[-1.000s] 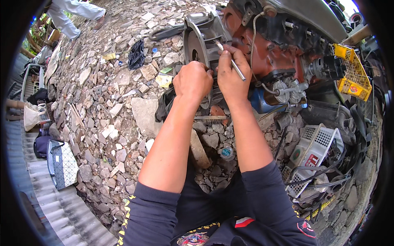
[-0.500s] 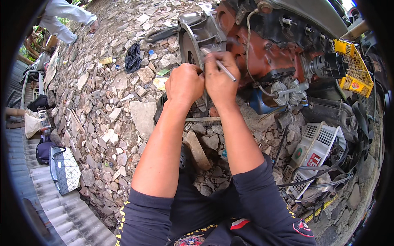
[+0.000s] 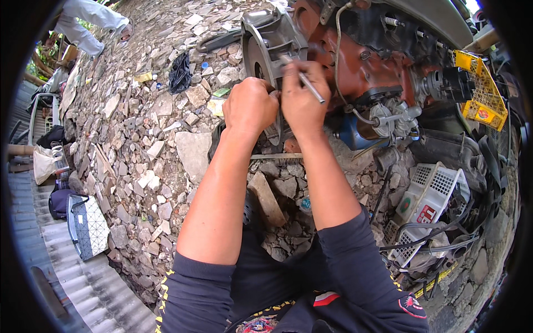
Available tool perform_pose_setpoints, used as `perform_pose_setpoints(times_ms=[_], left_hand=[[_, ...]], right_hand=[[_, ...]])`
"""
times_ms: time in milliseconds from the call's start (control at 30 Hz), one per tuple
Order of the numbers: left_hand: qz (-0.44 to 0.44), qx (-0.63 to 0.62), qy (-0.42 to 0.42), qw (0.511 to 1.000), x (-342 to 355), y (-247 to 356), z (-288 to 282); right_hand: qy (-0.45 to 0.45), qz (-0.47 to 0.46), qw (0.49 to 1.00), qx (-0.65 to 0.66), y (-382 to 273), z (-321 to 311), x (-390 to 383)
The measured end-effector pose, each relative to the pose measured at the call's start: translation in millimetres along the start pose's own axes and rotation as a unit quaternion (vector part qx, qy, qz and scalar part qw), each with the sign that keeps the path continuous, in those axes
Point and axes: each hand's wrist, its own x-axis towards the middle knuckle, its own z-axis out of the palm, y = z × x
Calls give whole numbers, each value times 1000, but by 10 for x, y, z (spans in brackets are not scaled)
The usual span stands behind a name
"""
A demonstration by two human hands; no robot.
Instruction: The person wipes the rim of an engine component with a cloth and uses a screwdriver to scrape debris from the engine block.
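Note:
An engine with a rust-red block (image 3: 355, 75) lies ahead of me, its grey metal bell housing (image 3: 280, 33) facing left. At the lower rim of that housing my left hand (image 3: 250, 108) is closed in a fist, and what it grips is hidden under the fingers. Right beside it, my right hand (image 3: 304, 102) is wrapped round a slim silver metal rod (image 3: 312, 89), which sticks out slanting from the fist. Motion blurs the right fingers slightly. A blue cylindrical filter (image 3: 348, 133) and a silver pump (image 3: 391, 119) sit on the engine's near side.
Broken stone and tile rubble (image 3: 144, 127) covers the ground. At right stand a white plastic crate (image 3: 427, 194) with hoses and a yellow crate (image 3: 483, 89). A black plastic bag (image 3: 180, 75) lies at left, with a patterned bag (image 3: 89, 227) farther over. A person's legs (image 3: 83, 28) show far left.
My right hand has shifted slightly right and the silver rod has turned a little with it. The left hand stays almost in place.

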Motion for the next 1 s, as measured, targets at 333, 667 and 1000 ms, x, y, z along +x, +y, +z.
perform_pose_setpoints(times_ms=[333, 667, 1000], left_hand=[[2, 4, 6, 1000, -23, 7, 11], [3, 4, 3, 1000, -36, -1, 12], [5, 1, 2, 1000, -15, -29, 30]], right_hand=[[-77, -12, 997, -2, 13, -26, -36], [-19, -4, 999, 34, 121, -37, 2], [-32, -59, 998, -7, 79, -52, -4]])
